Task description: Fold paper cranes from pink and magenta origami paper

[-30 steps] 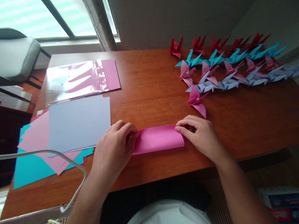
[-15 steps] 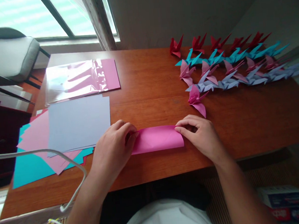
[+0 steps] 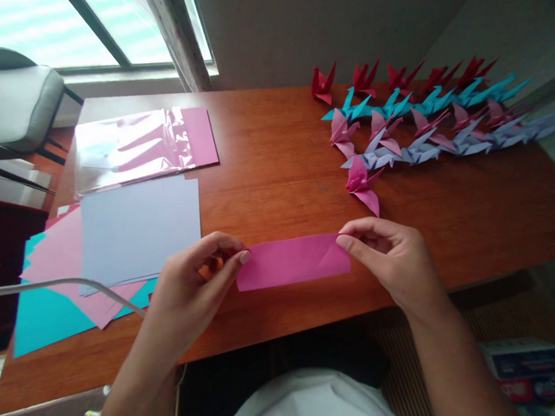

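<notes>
Left hand (image 3: pixel 181 294) and right hand (image 3: pixel 401 255): thumb and index pinched closed on opposite ends of the far edge of the pink paper (image 3: pixel 292 262). Strip spans the gap between fingertips, looks folded. Likely light, thin, bendy, easily creased; far corners seem best hold, gentle pinch. Just beyond right fingers: pink crane (image 3: pixel 364 187). Left of and beyond left fingers: grey-blue sheets (image 3: pixel 143 226). Farther past those fingers: wrapped pack (image 3: pixel 198 137).

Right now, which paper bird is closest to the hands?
The bright pink bird, just beyond the right hand; it sits alone in front of the four rows.
</notes>
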The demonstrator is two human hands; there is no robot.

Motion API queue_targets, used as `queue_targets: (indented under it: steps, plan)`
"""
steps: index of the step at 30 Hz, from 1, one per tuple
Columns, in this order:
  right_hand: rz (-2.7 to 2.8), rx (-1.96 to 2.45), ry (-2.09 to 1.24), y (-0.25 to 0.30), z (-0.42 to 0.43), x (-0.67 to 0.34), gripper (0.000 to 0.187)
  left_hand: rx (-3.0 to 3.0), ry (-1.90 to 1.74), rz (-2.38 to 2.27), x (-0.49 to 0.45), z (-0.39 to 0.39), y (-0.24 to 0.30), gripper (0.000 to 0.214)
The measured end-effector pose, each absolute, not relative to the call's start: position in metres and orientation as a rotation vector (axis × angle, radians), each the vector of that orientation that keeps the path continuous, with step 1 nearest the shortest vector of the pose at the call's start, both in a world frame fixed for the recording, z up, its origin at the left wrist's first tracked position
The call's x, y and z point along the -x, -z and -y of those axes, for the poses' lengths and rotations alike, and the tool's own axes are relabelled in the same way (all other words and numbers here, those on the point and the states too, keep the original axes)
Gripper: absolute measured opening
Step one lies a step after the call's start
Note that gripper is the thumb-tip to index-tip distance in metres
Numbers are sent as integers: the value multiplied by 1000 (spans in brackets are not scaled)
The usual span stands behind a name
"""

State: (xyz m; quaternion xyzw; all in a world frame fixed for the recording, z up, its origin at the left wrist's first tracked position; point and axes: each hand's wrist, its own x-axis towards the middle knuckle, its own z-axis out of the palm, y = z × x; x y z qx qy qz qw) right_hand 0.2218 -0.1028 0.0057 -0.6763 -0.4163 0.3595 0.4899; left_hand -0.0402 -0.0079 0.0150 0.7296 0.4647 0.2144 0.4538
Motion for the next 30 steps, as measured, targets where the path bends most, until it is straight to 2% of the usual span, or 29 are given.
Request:
queue_targets:
  steps: [30]
  plan:
    - [1051,1628,-833,-21,105,-222,5,-1773,-510,-1110,41,9,-19,16]
